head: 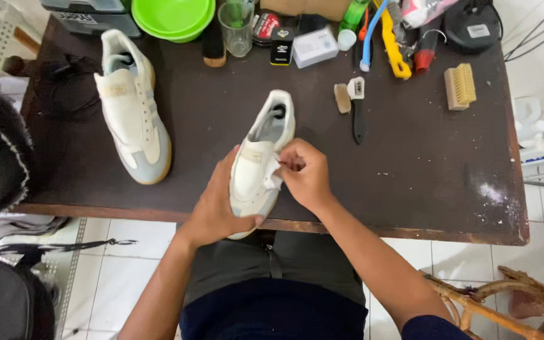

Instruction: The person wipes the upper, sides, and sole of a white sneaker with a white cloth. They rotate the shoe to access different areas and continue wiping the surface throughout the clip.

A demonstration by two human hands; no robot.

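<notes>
1. Dark counter [410, 157] over white floor tiles carries the work.
2. Left hand [212, 204] has its grip clenched around a white sneaker [266, 135] at the counter's near edge.
3. Right hand [306, 173] pinches a small white cloth [274, 173] against it.
4. Two sneakers: the second sneaker [130, 104] lies left.
5. Clear glass [237, 28] and green bowl [172, 17] stand behind; contents unclear.

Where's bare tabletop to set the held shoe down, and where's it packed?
Free: the right half of the dark table, below the wooden brush and right of the right hand; also a strip between the held shoe and the second shoe. Crowded: the back edge, with green bowl, glass, bottles and brushes.
</notes>
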